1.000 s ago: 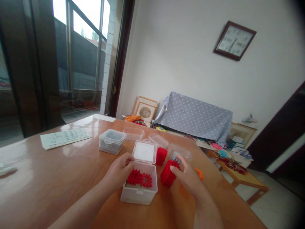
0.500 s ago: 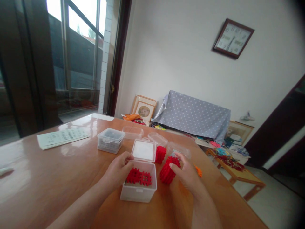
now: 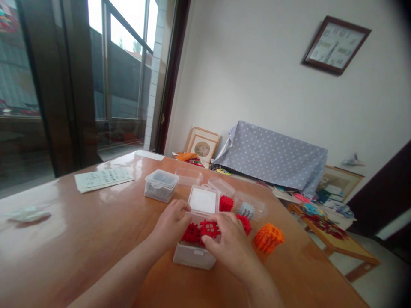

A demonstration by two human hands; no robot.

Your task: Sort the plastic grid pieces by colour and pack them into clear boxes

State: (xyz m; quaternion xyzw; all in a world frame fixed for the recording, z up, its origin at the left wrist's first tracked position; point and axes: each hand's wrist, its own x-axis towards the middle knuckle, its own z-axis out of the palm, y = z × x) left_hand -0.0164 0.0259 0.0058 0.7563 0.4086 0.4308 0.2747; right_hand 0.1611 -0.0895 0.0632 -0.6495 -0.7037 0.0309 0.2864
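A clear plastic box (image 3: 195, 256) stands on the table with its hinged lid (image 3: 203, 200) tipped back. Red notched square building pieces (image 3: 192, 233) lie inside it. At the box's back left corner, my left hand (image 3: 171, 222) grips the rim with thumb and fingers together. My right hand (image 3: 229, 237) is over the box's right side, its thumb and fingers around a red notched building piece (image 3: 210, 229); how many pieces it holds is hidden. Just beyond that hand, another stack of red pieces (image 3: 244, 224) is partly covered.
An orange stack (image 3: 269, 238), a grey stack (image 3: 246, 210) and a further red stack (image 3: 226, 203) stand to the right and behind. A closed clear box (image 3: 161, 186), clear lids (image 3: 221, 187) and paper sheets (image 3: 104, 179) lie on the wooden table (image 3: 105, 239).
My right hand has moved left from the red stack beside the box to over the box, with red in its fingers. My left hand stays at the rim. The view has shifted left.
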